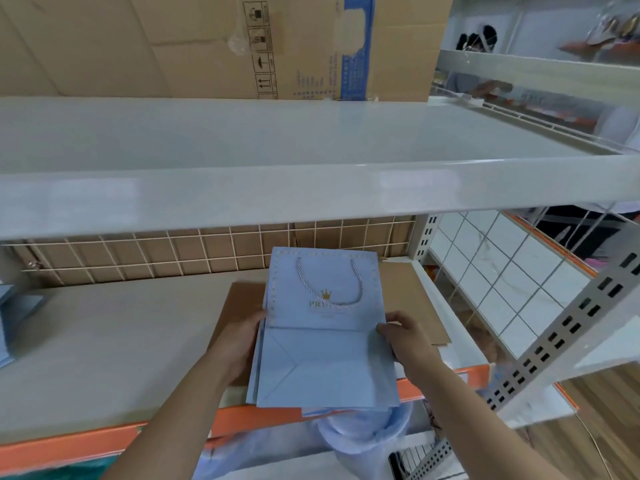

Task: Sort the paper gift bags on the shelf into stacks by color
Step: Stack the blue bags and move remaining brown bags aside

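The blue bags (325,344) lie flat in a small stack on the near right part of the lower shelf (104,341), their near edge overhanging its orange front rail (69,448); the top one shows a folded base toward the viewer, a white cord handle (329,285) lying loose on its face, and a gold crown print. By the look of it this is thin folded paper: light, flat, stiff enough along the creases but quick to bend or crumple at the corners, and the sheets likely slide on one another (a smooth finish would make that worse); the side edges near the base fold seem the safest hold, not the cord. The left hand (242,337) lies against the stack's left edge, fingers curled under it as far as can be seen; the right hand (401,337) pinches the right edge, thumb on top. Under the stack sits a brown cardboard sheet (408,306); far behind runs a wire grid (207,251). More blue paper (14,313) shows at the far left; a white upper shelf (311,150) carries a large carton (207,43).
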A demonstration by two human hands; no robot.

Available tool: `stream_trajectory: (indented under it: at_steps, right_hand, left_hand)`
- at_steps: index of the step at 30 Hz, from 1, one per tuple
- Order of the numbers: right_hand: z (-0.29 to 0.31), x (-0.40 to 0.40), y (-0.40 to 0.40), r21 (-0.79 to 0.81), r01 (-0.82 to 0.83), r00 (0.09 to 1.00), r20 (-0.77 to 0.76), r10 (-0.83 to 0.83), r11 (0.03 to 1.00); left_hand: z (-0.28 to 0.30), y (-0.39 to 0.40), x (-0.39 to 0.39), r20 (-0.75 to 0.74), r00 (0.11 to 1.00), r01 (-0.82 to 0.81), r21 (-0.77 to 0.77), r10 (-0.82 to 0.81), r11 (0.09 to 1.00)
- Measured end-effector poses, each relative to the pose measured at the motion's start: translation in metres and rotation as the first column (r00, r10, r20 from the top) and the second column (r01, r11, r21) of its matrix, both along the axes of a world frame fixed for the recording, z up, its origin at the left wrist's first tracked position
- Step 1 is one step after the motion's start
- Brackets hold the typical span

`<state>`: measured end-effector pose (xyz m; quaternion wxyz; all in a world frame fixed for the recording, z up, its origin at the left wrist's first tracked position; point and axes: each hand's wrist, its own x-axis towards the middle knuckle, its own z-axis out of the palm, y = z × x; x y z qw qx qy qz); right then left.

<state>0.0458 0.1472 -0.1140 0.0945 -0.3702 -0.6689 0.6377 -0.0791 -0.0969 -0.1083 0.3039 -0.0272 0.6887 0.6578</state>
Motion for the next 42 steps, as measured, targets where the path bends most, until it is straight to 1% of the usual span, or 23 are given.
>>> stream_trajectory:
  at_steps: [2, 3, 5, 9, 13, 15, 20, 22, 25, 27, 32, 36, 39, 42]
  right_hand:
    - [0.0, -0.004, -0.005, 0.02, 0.011, 1.0, -0.013, -0.011, 1.0]
    - [0.001, -0.007, -0.007, 0.03, 0.022, 1.0, -0.019, -0.021, 0.999]
    - [0.002, -0.01, -0.008, 0.056, 0.05, 0.998, -0.033, -0.048, 0.997]
    - [0.004, -0.015, -0.009, 0.079, 0.104, 0.989, -0.109, -0.095, 0.991]
    - [0.005, -0.021, -0.025, 0.117, 0.121, 0.972, -0.218, -0.093, 0.986]
    - [0.004, -0.026, -0.036, 0.131, 0.159, 0.964, -0.233, -0.126, 0.979]
    - [0.006, -0.041, -0.071, 0.137, 0.175, 0.952, -0.275, -0.133, 0.975]
    - [0.007, -0.044, -0.089, 0.102, 0.164, 0.943, -0.31, -0.125, 0.981]
    - [0.008, -0.049, -0.123, 0.027, 0.126, 0.947, -0.302, -0.112, 0.992]
    - [0.008, -0.053, -0.149, 0.011, 0.125, 0.945, -0.305, -0.116, 0.992]
    - [0.007, -0.062, -0.234, -0.028, 0.136, 0.938, -0.319, -0.137, 0.99]
    - [0.004, -0.065, -0.307, -0.035, 0.142, 0.947, -0.288, -0.146, 0.989]
    - [0.0, -0.066, -0.363, -0.009, 0.156, 0.948, -0.281, -0.152, 0.988]
    - [-0.005, -0.069, -0.41, 0.001, 0.201, 0.944, -0.269, -0.193, 0.98]
  left_hand:
    - [0.0, -0.007, 0.004, -0.064, 0.998, 0.025, 0.096, -0.019, 0.995]
    - [0.001, -0.01, 0.006, -0.096, 0.995, 0.01, 0.123, 0.002, 0.992]
    - [0.002, -0.02, 0.011, -0.131, 0.984, -0.1, 0.142, 0.119, 0.985]
    - [0.005, -0.052, 0.014, -0.216, 0.918, -0.323, 0.074, 0.332, 0.943]
    - [0.007, -0.09, 0.019, -0.381, 0.803, -0.494, 0.004, 0.458, 0.869]
    - [0.01, -0.111, 0.02, -0.447, 0.75, -0.55, -0.011, 0.488, 0.835]
    - [0.018, -0.163, 0.025, -0.521, 0.695, -0.605, -0.051, 0.496, 0.795]
    - [0.02, -0.187, 0.028, -0.534, 0.673, -0.63, -0.05, 0.512, 0.775]
    - [0.022, -0.227, 0.036, -0.522, 0.64, -0.676, -0.035, 0.564, 0.736]
    - [0.021, -0.257, 0.038, -0.509, 0.627, -0.696, -0.025, 0.59, 0.717]
    - [0.021, -0.355, 0.044, -0.545, 0.604, -0.723, -0.066, 0.582, 0.688]
    - [0.028, -0.44, 0.051, -0.572, 0.562, -0.766, -0.087, 0.597, 0.637]
    - [0.031, -0.504, 0.054, -0.566, 0.522, -0.813, -0.104, 0.637, 0.574]
    - [0.03, -0.561, 0.059, -0.543, 0.516, -0.83, -0.128, 0.662, 0.542]
